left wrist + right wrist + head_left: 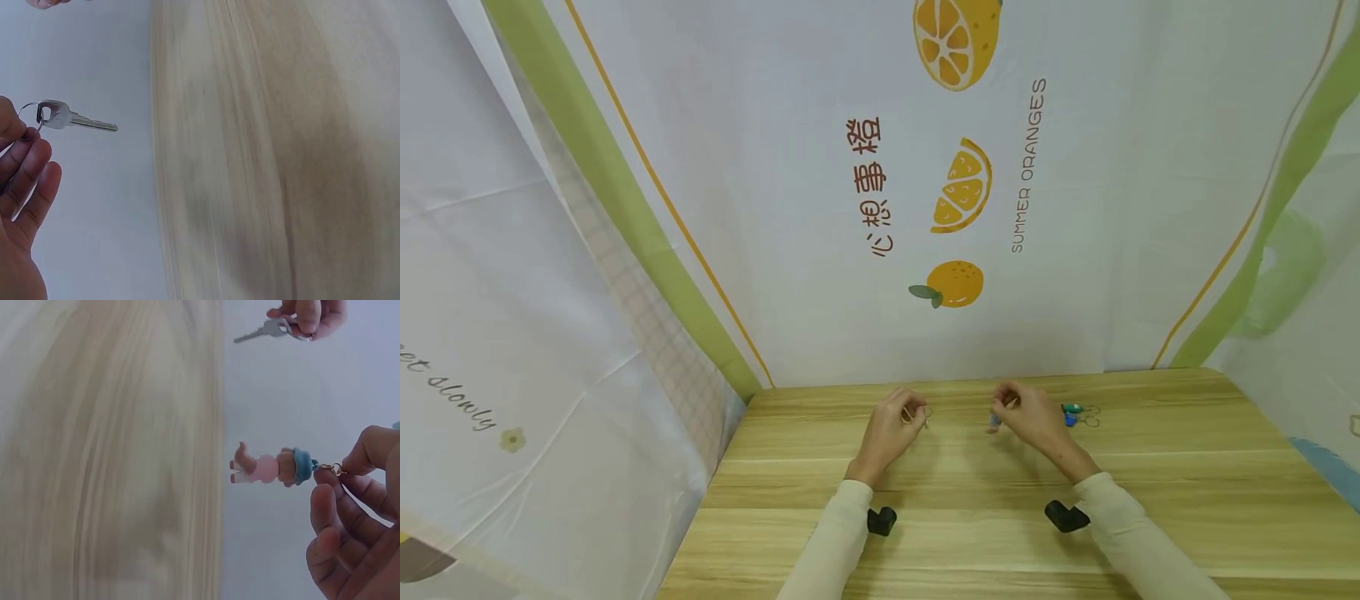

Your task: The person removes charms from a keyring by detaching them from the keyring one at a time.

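Observation:
My left hand [895,423] pinches a thin metal ring between thumb and finger, and a silver key [87,121] hangs from it, as the left wrist view shows. Opposite it, my right hand [1033,421] pinches the metal clasp of a small figure keychain [269,467]. The figure has a blue-green cap, a pink body and a curled brown tail. Both hands are held above the wooden table, a short way apart, and the key and the figure do not touch.
Beyond my right hand, a green keychain [1072,408] and a blue keychain [1071,420] with metal rings lie on the wooden table [970,542]. A white cloth [820,317] printed with oranges hangs behind the table's far edge, with more cloth at both sides.

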The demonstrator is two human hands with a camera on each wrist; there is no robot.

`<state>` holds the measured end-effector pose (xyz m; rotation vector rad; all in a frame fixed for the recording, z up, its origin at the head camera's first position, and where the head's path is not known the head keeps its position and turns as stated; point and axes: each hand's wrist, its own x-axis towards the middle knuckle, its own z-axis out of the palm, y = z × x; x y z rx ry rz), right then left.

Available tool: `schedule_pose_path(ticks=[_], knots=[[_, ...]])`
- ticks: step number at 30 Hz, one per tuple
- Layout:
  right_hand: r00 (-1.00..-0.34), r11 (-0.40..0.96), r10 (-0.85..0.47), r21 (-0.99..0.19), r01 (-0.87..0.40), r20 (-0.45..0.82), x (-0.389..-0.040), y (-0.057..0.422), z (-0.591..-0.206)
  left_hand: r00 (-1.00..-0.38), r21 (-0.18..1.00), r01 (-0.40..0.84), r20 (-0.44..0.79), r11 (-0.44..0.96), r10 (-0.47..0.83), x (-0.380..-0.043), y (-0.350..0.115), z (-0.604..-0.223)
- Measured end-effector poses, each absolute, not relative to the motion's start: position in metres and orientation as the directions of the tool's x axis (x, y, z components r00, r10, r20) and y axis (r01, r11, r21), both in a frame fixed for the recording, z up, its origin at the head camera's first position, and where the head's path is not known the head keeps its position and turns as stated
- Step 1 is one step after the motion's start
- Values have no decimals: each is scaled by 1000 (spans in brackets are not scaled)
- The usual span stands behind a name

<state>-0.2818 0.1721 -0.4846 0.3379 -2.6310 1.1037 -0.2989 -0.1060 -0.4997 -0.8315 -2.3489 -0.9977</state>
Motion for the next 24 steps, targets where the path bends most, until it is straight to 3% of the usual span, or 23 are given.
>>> schedule_pose_path(ticks=[24], knots=[[-943, 722, -51, -640, -262, 328, -276, 232, -478, -753, 513, 628, 592, 586, 288, -304, -124, -500]])
